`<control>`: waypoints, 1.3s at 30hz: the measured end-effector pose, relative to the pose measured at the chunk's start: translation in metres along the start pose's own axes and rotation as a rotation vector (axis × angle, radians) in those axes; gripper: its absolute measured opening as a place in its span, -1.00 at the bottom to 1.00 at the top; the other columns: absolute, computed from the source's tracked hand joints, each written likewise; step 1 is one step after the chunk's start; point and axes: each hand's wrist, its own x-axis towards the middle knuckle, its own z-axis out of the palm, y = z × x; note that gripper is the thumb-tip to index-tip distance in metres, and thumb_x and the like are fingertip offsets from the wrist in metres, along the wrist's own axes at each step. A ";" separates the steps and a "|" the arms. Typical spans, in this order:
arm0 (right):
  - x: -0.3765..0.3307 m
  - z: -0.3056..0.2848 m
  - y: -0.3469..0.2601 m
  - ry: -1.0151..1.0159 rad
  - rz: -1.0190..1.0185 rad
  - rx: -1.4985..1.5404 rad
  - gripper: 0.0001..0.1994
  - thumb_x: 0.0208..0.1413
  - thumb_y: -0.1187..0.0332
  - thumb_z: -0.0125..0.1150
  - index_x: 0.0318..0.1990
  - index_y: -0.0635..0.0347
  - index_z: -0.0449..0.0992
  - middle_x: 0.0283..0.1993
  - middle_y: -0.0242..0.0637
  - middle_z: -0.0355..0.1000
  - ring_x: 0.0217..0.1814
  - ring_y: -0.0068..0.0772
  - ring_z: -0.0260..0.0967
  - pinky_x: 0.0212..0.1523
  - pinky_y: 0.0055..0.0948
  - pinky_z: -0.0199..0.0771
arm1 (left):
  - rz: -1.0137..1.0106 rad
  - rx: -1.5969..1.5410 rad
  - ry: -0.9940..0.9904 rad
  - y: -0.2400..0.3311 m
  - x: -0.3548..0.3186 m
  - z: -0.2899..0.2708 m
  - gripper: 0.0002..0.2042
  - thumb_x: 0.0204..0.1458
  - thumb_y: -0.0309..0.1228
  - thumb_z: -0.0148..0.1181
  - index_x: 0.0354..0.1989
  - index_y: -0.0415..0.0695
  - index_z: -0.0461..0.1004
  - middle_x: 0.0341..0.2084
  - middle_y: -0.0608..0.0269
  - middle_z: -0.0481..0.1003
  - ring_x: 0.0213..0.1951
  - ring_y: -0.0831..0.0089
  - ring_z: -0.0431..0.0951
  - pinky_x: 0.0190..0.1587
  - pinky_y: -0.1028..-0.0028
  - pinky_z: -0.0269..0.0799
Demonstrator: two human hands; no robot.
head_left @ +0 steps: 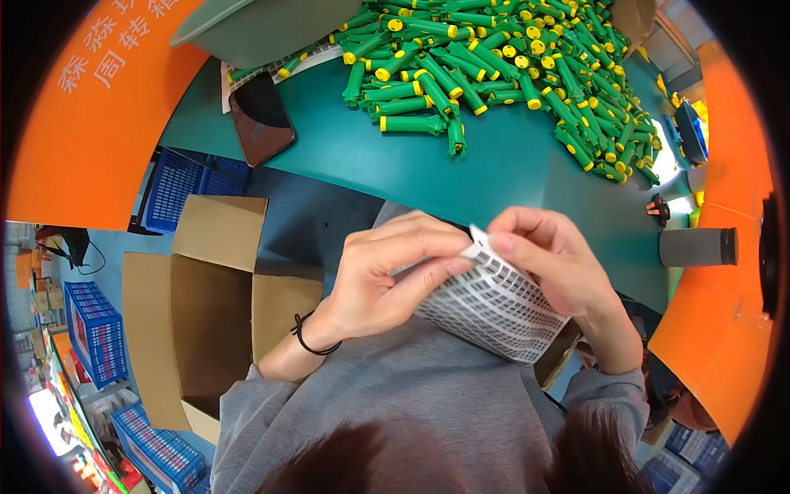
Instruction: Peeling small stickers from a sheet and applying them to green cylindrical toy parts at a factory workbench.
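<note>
A white sheet of small dark rectangular stickers [502,305] hangs in front of my body, curved and partly blurred. My left hand [395,272] pinches its upper left corner between thumb and forefinger. At the same top edge, my right hand [551,255] has thumb and forefinger pressed together, and the sheet passes just under it. Whether a loose sticker sits between the right fingertips is too small to tell. Beyond both hands, a big heap of green tubes with yellow ends [494,66] covers the far part of the green table [329,148].
A dark phone [262,123] lies at the table's left, near a grey-green tub [255,33]. Below left stands an open cardboard box [210,321]. Blue crates [95,329] are stacked farther left. On the right are a grey cylinder [699,247] and orange panels [699,329].
</note>
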 end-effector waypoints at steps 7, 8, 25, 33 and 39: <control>-0.010 0.009 -0.005 0.074 -0.108 -0.125 -0.86 0.18 0.37 0.24 -0.29 0.27 0.51 -0.38 -0.50 0.44 -0.36 -0.78 0.32 -0.37 -0.74 0.26 | -0.022 0.054 0.036 0.016 0.002 0.004 -0.85 -0.12 -0.65 0.36 -0.33 -0.31 0.58 -0.42 0.12 0.59 -0.34 0.38 0.55 -0.27 0.46 0.43; -0.011 0.009 -0.006 0.051 -0.092 -0.117 -0.86 0.18 0.37 0.24 -0.29 0.27 0.51 -0.38 -0.50 0.44 -0.36 -0.78 0.32 -0.38 -0.74 0.26 | -0.059 0.040 0.034 0.016 0.003 0.003 -0.85 -0.13 -0.65 0.36 -0.34 -0.31 0.58 -0.42 0.13 0.60 -0.35 0.37 0.55 -0.28 0.45 0.43; -0.003 0.009 -0.004 0.033 -0.113 -0.164 -0.84 0.20 0.35 0.23 -0.29 0.28 0.50 -0.43 -0.54 0.40 -0.45 -0.86 0.21 -0.51 -0.76 0.10 | 0.269 0.520 0.061 0.021 0.014 -0.009 -0.61 -0.24 -0.55 0.46 -0.13 -0.03 0.64 -0.25 0.19 0.50 -0.25 0.40 0.52 -0.25 0.49 0.53; 0.001 0.012 -0.009 0.031 -0.026 -0.150 -0.83 0.21 0.34 0.23 -0.30 0.29 0.51 -0.47 -0.54 0.40 -0.53 -0.89 0.17 -0.59 -0.77 0.02 | 0.510 0.684 -0.086 0.021 0.022 -0.026 -0.68 -0.41 -0.53 0.46 -0.33 -0.08 0.69 -0.39 0.35 0.52 -0.34 0.47 0.49 -0.40 0.52 0.39; 0.004 0.011 -0.012 0.003 0.062 -0.124 -0.79 0.19 0.28 0.24 -0.33 0.28 0.52 -0.52 -0.53 0.37 -0.65 -0.89 0.08 -0.70 -0.74 -0.07 | 0.684 0.766 -0.089 0.016 0.021 -0.029 -0.68 -0.42 -0.48 0.45 -0.34 -0.09 0.69 -0.31 0.39 0.53 -0.36 0.51 0.47 -0.45 0.53 0.34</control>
